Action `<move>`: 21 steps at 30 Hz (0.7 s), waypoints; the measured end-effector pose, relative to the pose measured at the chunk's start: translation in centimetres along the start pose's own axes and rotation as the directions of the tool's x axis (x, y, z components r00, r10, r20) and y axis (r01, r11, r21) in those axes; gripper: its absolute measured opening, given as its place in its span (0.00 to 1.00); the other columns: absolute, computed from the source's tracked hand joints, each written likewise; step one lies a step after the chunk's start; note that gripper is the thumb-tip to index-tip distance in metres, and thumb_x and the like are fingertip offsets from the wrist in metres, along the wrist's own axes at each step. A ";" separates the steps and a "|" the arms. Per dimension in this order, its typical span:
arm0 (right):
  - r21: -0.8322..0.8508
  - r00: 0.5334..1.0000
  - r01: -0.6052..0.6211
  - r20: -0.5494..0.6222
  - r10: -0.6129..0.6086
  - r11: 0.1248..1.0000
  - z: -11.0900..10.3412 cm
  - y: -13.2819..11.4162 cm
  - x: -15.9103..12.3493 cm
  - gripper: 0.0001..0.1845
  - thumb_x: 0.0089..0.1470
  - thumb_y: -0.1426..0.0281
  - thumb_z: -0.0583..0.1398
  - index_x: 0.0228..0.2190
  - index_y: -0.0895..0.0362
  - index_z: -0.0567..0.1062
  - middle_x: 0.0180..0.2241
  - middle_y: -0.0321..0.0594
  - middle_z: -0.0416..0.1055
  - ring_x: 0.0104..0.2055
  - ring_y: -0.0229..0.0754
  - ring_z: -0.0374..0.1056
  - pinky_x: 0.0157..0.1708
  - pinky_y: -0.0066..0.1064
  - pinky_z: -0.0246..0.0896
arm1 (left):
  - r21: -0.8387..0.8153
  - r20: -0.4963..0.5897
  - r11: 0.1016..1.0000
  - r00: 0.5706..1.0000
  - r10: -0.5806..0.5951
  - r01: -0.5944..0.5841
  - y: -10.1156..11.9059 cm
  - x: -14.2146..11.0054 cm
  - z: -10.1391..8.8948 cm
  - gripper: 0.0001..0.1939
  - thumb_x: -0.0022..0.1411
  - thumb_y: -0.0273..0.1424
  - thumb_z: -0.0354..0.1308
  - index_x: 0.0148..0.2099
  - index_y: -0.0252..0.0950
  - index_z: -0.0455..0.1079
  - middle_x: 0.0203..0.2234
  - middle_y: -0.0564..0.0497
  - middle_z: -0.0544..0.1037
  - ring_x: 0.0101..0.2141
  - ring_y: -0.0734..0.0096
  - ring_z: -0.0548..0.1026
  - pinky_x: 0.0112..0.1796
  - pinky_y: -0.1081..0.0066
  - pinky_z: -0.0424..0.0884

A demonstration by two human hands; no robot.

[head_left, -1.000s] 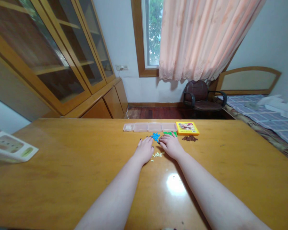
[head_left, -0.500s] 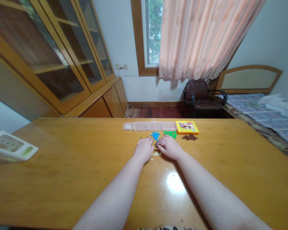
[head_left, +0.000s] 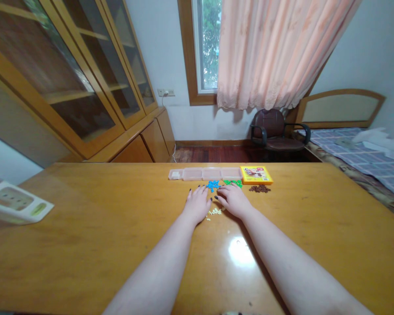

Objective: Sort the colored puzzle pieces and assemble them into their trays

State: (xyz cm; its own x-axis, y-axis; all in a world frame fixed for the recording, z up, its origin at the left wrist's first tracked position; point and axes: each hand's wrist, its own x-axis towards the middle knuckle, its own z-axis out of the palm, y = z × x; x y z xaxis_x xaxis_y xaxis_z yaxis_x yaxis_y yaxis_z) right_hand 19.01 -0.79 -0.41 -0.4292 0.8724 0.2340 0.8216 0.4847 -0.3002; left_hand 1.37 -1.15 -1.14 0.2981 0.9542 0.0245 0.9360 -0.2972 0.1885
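My left hand (head_left: 197, 204) rests palm down on the table, fingers spread, just left of a pile of small blue pieces (head_left: 213, 185). Across from it, my right hand (head_left: 233, 199) is also palm down with its fingers apart and nothing visible in it. Its fingertips lie at a pile of small green pieces (head_left: 232, 182) and partly cover it. Between the wrists and nearer to me are small cream pieces (head_left: 215, 211), loosely scattered. To the right of my right hand sits a heap of brown pieces (head_left: 260, 188).
Behind the piles stands a row of clear plastic trays (head_left: 193, 173), with a yellow printed box (head_left: 256, 175) at its right end. A white and green container (head_left: 19, 202) is at the table's left edge. Beyond the wooden table (head_left: 101, 227) is a brown armchair (head_left: 272, 129).
Both hands have opened and drawn slightly apart. My right thumb and fingers, earlier bunched by the blue pile, are now spread. The blue pile looks more compact at its near side.
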 end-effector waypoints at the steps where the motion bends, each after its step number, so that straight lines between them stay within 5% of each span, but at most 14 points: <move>1: -0.011 1.000 -0.008 0.008 0.008 1.000 0.1 0.1 0.0 0.19 0.58 0.60 0.52 0.45 0.56 0.74 0.47 0.46 0.71 0.52 0.47 0.62 0.58 0.47 0.41 | 0.006 0.015 1.000 1.000 0.007 -0.007 -0.1 0.0 0.1 0.25 0.64 0.36 0.43 0.62 0.36 0.54 0.60 0.45 0.58 0.60 0.61 0.55 0.59 0.52 0.48; 7: -0.004 0.999 0.003 0.046 -0.003 1.000 0.5 0.3 -0.1 0.24 0.57 0.57 0.53 0.51 0.55 0.68 0.55 0.47 0.63 0.60 0.51 0.52 0.59 0.52 0.34 | -0.021 -0.032 0.999 0.999 0.024 -0.025 0.0 0.0 0.0 0.23 0.64 0.33 0.43 0.60 0.36 0.56 0.59 0.45 0.61 0.59 0.62 0.57 0.59 0.53 0.48; 11: -0.002 0.999 -0.046 -0.026 0.046 0.999 0.6 0.5 0.0 0.19 0.58 0.60 0.53 0.47 0.55 0.72 0.51 0.46 0.68 0.56 0.49 0.58 0.58 0.50 0.38 | -0.036 -0.140 0.999 0.990 -0.006 0.001 0.7 -0.4 -1.0 0.17 0.62 0.28 0.44 0.51 0.37 0.67 0.48 0.46 0.72 0.49 0.64 0.67 0.56 0.59 0.54; 14: -0.007 0.995 -0.085 -0.047 0.084 0.996 0.8 0.7 0.1 0.18 0.58 0.61 0.52 0.45 0.55 0.73 0.48 0.45 0.71 0.53 0.48 0.60 0.58 0.50 0.39 | -0.039 -0.109 0.997 0.992 0.060 -0.064 1.1 -0.7 -1.4 0.14 0.61 0.28 0.46 0.44 0.38 0.71 0.42 0.47 0.75 0.45 0.64 0.70 0.54 0.61 0.58; 21: 0.000 0.999 -0.022 0.049 0.022 1.000 0.9 0.7 -0.1 0.25 0.58 0.58 0.52 0.54 0.54 0.66 0.57 0.45 0.60 0.63 0.54 0.46 0.59 0.58 0.28 | -0.068 -0.071 0.986 0.987 0.145 -0.150 1.1 -0.6 -0.8 0.18 0.64 0.32 0.43 0.54 0.39 0.64 0.53 0.47 0.69 0.53 0.63 0.64 0.56 0.53 0.53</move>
State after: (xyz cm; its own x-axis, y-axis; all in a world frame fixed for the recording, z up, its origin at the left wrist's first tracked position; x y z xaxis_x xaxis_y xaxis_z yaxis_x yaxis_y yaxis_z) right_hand 19.29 -0.51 -1.53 -0.4289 0.8849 0.1815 0.8308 0.4653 -0.3053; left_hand 2.04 -2.06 -0.17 0.4167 0.9010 0.1209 0.8659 -0.4339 0.2490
